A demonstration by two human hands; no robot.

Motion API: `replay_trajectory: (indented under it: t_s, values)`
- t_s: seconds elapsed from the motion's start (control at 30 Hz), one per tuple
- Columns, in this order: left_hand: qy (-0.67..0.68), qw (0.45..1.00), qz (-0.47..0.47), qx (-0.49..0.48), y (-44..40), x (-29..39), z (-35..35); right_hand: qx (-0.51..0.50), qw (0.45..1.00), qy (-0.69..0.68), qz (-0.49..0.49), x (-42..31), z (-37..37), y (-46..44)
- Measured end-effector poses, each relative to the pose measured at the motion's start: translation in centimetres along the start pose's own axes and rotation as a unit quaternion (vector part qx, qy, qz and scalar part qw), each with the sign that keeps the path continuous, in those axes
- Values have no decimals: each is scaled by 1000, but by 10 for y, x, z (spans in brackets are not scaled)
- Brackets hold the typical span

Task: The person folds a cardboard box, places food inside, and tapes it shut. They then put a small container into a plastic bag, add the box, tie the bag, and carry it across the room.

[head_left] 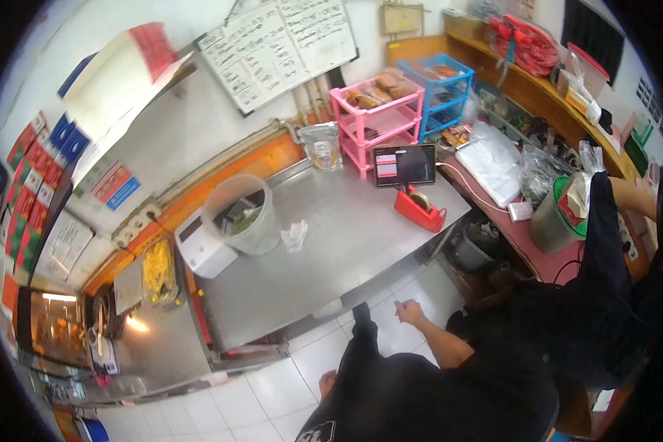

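My left hand (328, 384) hangs low beside my black shirt (435, 401), over the white tiled floor. The shirt partly covers it, and whether its fingers are closed does not show. My right hand (409, 312) is held in front of me above the floor, fingers curled in, with nothing visible in them. Nearest to it is the front edge of the steel table (317, 272); the hand does not touch it. On that table stand a translucent bucket (267, 221) with some green matter inside, a white device (205, 249), a crumpled plastic bag (295, 236), a red tape dispenser (420, 212) and a tablet (405, 165).
Another person in black (604, 295) stands close on my right, one arm toward a green-rimmed bin (549, 232). Pink (376, 118) and blue (438, 88) tiered racks stand at the back. A grey bucket (479, 247) sits below. At left is a container of yellow pieces (160, 272).
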State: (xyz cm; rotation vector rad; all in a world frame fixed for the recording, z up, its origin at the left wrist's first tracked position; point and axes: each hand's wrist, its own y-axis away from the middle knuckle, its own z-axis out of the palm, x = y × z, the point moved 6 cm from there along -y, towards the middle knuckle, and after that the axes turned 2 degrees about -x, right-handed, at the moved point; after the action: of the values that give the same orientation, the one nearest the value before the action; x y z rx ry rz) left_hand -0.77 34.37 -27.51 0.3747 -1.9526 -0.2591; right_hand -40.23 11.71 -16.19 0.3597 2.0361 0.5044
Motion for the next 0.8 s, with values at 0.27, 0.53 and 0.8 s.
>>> replay_trajectory:
  t_s: [0.27, 0.53, 0.8]
  values:
    - [-8, 957, -275, 97, 179, -73, -94, -148, 815, 506, -238, 209, 102, 136]
    - [237, 768, -410, 432, 419, -127, -123, -351, 759, 504, -214, -31, 263, 64]
    - [216, 553, -573, 565, 628, -109, 69, -475, 543, 509, -470, -208, 601, 273]
